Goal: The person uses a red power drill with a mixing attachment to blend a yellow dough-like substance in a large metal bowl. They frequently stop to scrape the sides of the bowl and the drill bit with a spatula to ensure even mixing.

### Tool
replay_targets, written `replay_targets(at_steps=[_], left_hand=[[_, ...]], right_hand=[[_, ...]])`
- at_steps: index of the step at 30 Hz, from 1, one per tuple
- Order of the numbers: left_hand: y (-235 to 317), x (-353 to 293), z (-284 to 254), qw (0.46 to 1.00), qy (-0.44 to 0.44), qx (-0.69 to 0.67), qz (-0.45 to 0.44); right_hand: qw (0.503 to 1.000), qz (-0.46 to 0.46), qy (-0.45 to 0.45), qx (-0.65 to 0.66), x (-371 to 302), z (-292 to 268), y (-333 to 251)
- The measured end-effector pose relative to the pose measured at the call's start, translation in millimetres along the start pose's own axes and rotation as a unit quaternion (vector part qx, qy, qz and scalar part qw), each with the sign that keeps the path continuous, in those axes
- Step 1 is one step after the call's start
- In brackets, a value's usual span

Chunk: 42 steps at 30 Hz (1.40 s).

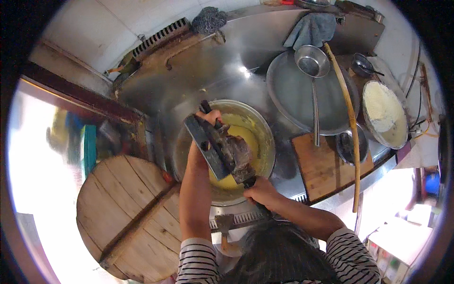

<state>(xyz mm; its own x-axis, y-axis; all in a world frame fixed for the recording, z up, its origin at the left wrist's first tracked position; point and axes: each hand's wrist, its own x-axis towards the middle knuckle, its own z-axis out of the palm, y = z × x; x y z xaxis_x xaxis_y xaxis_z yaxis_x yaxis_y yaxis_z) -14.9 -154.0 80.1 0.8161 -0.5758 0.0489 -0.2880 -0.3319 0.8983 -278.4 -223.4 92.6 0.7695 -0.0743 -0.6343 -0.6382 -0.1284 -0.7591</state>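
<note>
My left hand (210, 118) closes round a dark handle at the upper left end of a dark wooden two-handled tool (208, 147). The tool has a flat block with a hole in it. My right hand (262, 191) grips the black handle at its lower right end. Between the handles sits a lumpy grey-brown mass (238, 152), whose kind I cannot make out. The tool is held tilted over a wide metal pot (268, 132), which contains thick yellow batter (250, 130). My left forearm and the tool hide the pot's left part.
A round wooden lid (127, 213) lies left of the pot. To the right, a basin (283, 94) of cloudy liquid has a long-handled ladle (314, 61) and a wooden stick (349, 104) across it. Beyond are a cutting board (314, 170), a dark bowl (350, 146) and pale yellow flour (382, 106).
</note>
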Motion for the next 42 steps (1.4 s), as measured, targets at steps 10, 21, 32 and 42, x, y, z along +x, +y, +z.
replay_targets(at_steps=[10, 21, 32, 42], left_hand=[[-11.6, -45.9, -5.8, 0.942, -0.021, -0.306, -0.138], [-54.8, -39.3, -61.7, 0.962, 0.246, -0.009, -0.122], [-21.8, -15.8, -36.3, 0.977, 0.111, 0.026, -0.183], [17.2, -86.7, -18.8, 0.932, 0.104, -0.307, -0.159]], right_hand=[[0.980, 0.044, -0.106, 0.160, 4.2, 15.7, 19.8], [0.991, -0.048, -0.050, -0.115, 88.1, 46.0, 12.2], [0.999, -0.043, 0.008, -0.025, 33.3, 20.3, 8.8], [0.992, -0.042, -0.117, -0.001, -12.8, 16.5, 14.4]])
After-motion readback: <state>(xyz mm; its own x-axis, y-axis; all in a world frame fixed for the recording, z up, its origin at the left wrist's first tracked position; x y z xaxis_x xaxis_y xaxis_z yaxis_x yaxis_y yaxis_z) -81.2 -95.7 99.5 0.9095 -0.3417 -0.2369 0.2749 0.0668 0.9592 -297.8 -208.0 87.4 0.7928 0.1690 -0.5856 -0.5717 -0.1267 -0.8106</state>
